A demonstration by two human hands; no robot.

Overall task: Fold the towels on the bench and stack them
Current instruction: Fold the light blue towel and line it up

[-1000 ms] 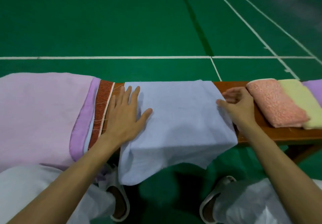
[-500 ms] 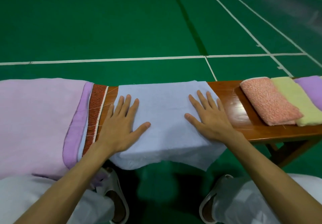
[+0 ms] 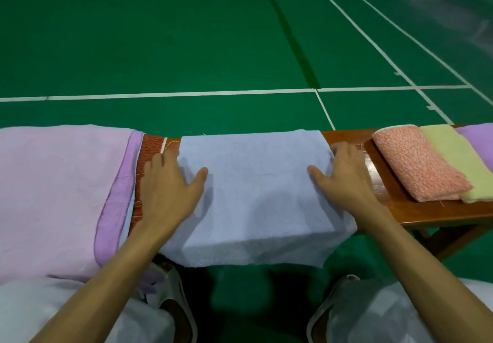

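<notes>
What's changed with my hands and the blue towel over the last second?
Both hands slid outward: the left hand and right hand now pinch the blue towel by its side edges, thumbs on top, instead of pressing it flat. The pink towel, folded towels and bench stayed put.

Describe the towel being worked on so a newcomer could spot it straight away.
A brown wooden bench runs across the green court floor. At its middle lies the pale blue towel, draped over the near edge, the left hand and right hand gripping its sides. Unlike the pink folded towel to its right, it is spread wide.
</notes>
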